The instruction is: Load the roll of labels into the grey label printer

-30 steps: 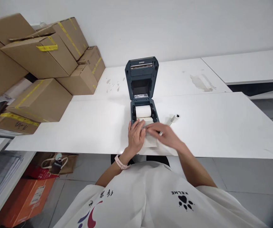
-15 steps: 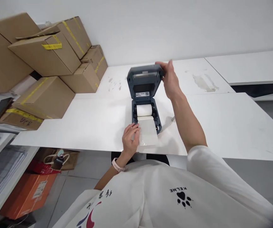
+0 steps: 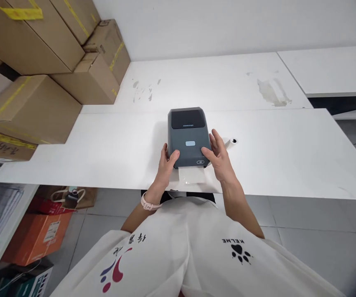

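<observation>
A dark grey label printer point(image 3: 185, 154) stands on the white table in front of me with its lid down. A pale button shows in the middle of the lid. From the front slot a blank strip of labels point(image 3: 192, 175) sticks out towards me. My left hand point(image 3: 164, 168) grips the front left corner, thumb on the lid and fingers down the side. At the front right corner my right hand point(image 3: 222, 164) has its thumb on the lid and its fingers along the side. The label roll inside is hidden by the lid.
A small white paper roll point(image 3: 231, 142) lies right of the printer on the table point(image 3: 277, 165). Cardboard boxes point(image 3: 32, 111) are stacked on the left. Below, on the floor, sits an orange box point(image 3: 38, 235). A white wall rises behind the table.
The printer's lid has swung down and closed over the label roll. My right hand has come down from the raised lid to the front right corner; my left hand has moved from the labels to the left corner.
</observation>
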Tool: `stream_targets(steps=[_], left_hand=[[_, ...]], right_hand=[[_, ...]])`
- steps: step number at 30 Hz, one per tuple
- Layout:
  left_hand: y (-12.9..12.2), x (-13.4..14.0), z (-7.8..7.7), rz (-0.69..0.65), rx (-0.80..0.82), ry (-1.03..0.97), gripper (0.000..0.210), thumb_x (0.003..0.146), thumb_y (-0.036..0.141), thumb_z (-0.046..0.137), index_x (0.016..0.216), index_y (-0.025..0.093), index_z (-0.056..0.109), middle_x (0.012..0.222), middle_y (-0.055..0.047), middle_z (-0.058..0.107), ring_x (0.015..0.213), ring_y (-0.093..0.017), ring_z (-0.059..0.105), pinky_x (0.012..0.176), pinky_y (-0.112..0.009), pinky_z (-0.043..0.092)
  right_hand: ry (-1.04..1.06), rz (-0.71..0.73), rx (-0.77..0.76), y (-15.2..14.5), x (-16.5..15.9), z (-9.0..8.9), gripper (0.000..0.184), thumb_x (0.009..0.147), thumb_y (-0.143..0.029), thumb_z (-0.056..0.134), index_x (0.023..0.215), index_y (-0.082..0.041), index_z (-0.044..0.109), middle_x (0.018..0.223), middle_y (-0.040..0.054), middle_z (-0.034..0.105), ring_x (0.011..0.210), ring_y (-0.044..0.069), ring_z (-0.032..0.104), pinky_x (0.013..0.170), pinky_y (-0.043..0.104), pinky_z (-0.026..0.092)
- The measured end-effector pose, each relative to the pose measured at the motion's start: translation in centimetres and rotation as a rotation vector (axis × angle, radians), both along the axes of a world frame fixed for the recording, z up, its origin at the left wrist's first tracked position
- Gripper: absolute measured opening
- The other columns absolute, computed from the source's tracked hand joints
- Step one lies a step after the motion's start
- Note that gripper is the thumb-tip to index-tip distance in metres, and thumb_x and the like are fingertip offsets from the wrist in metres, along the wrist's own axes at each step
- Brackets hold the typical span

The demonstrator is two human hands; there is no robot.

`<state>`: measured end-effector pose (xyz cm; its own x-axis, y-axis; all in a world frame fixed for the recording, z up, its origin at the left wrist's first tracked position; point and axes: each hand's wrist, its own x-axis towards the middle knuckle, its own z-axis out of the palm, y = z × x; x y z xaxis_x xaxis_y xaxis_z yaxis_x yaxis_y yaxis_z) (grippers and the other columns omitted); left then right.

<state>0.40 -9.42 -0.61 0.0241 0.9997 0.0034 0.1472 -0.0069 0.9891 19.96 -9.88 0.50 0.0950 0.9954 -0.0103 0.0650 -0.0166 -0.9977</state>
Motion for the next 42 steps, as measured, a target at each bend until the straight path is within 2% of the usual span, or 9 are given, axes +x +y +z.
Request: stream_targets(steps=[3,12,17,21,26,31,35,39,42], left_hand=[[-0.1,-0.1,0.0,-0.031,-0.092,-0.095,0.066,0.092,0.056,0.059,0.15,0.028,0.043,0.153,-0.01,0.053,0.139,-0.03,0.054,0.109,-0.044,0.053],[0.2,0.2,-1.8,0.066,0.003,-0.07,0.071,0.084,0.063,0.062,0.144,0.026,0.048,0.146,-0.012,0.058,0.13,-0.031,0.059,0.104,-0.045,0.054],[-0.7,-0.3,-1.1,0.044,0.021,-0.015,0.063,0.087,0.06,0.062,0.139,0.027,0.049,0.143,-0.011,0.058,0.126,-0.026,0.06,0.099,-0.04,0.054],[-3.4,-1.1,-0.4,0.247,0.023,0.125,0.035,0.084,0.054,0.065,0.1,0.023,0.062,0.101,-0.005,0.068,0.089,-0.017,0.062,0.077,-0.032,0.052],[-4.8,-0.8,0.7,-0.223,-0.43,-0.1,0.045,0.081,0.054,0.064,0.055,0.021,0.045,0.054,0.003,0.047,0.052,-0.009,0.042,0.051,-0.026,0.034],[-4.1,-0.4,1.3,-0.259,-0.485,-0.107,0.042,0.075,0.04,0.069,0.05,0.021,0.041,0.045,0.007,0.038,0.046,-0.006,0.039,0.056,-0.024,0.04],[-4.4,-1.5,1.3,-0.255,-0.315,0.031,0.048,0.084,0.047,0.063,0.048,0.02,0.044,0.047,0.004,0.046,0.049,-0.009,0.044,0.054,-0.026,0.039],[-4.2,-2.5,1.4,0.075,-0.007,0.105,0.043,0.091,0.051,0.056,0.061,0.021,0.059,0.059,0.001,0.057,0.059,-0.012,0.052,0.061,-0.028,0.045],[-3.3,-2.4,1.3,0.199,0.122,0.145,0.034,0.095,0.051,0.053,0.112,0.026,0.069,0.118,-0.006,0.071,0.105,-0.02,0.066,0.09,-0.034,0.054]], right_hand=[[0.089,0.067,-0.092,0.3,0.4,-0.5,0.094,0.082,-0.061,0.071,0.159,-0.038,0.022,0.165,0.0055,0.036,0.151,0.03,0.038,0.123,0.058,0.034],[0.115,0.064,-0.126,0.0,0.6,-1.2,0.09,0.082,-0.056,0.074,0.157,-0.032,0.03,0.156,0.0091,0.049,0.139,0.031,0.053,0.116,0.055,0.046],[0.115,0.078,-0.127,0.2,0.9,-1.5,0.095,0.081,-0.057,0.074,0.159,-0.034,0.025,0.155,0.009,0.05,0.136,0.031,0.055,0.113,0.055,0.048],[0.105,0.077,-0.141,0.2,1.0,-1.4,0.098,0.08,-0.058,0.074,0.16,-0.033,0.022,0.154,0.0096,0.051,0.138,0.03,0.053,0.115,0.054,0.045],[0.078,0.066,-0.13,0.2,0.7,-1.3,0.098,0.081,-0.058,0.071,0.16,-0.031,0.021,0.149,0.0101,0.056,0.135,0.031,0.055,0.115,0.055,0.045],[-0.012,0.016,-0.055,0.9,-0.4,-0.2,0.094,0.084,-0.05,0.064,0.161,-0.035,0.012,0.164,0.0079,0.036,0.145,0.03,0.045,0.116,0.055,0.043],[-0.163,-0.023,0.05,2.2,-1.3,1.0,0.094,0.079,-0.041,0.07,0.159,-0.032,0.021,0.164,0.0089,0.034,0.144,0.031,0.043,0.117,0.052,0.041],[-0.261,-0.037,0.07,3.1,-1.4,1.3,0.093,0.076,-0.036,0.07,0.158,-0.033,0.025,0.158,0.0089,0.041,0.14,0.033,0.046,0.115,0.055,0.044],[-0.22,-0.029,0.052,3.0,-1.1,1.2,0.098,0.076,-0.039,0.073,0.159,-0.036,0.021,0.158,0.0089,0.042,0.141,0.034,0.046,0.114,0.057,0.044]])
